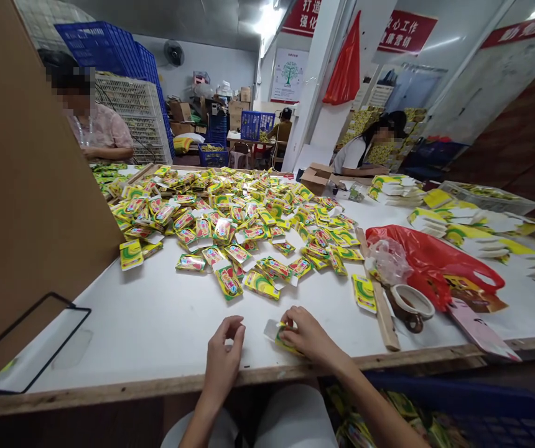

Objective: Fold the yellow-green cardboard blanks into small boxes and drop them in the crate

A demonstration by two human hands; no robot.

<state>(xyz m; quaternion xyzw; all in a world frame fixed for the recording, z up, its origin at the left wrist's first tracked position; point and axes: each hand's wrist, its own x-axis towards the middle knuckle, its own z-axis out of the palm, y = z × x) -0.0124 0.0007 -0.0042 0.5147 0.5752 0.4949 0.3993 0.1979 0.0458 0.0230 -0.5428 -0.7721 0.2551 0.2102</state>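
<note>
My right hand (308, 336) is closed on a small yellow-green packet (277, 334) lying on the white table (155, 323) near its front edge. My left hand (223, 354) hovers just left of it, fingers curled in a pinch with nothing visible between them. A large heap of the same yellow packets (230, 224) covers the middle of the table beyond my hands.
A tall cardboard sheet (20, 186) stands at the left. A red plastic bag (430, 258), a tape roll (412, 303) and a wooden stick (382, 305) lie to the right, with stacked yellow cards (473, 230) behind. A blue crate (458, 410) sits below the table edge. Other people sit at the far side.
</note>
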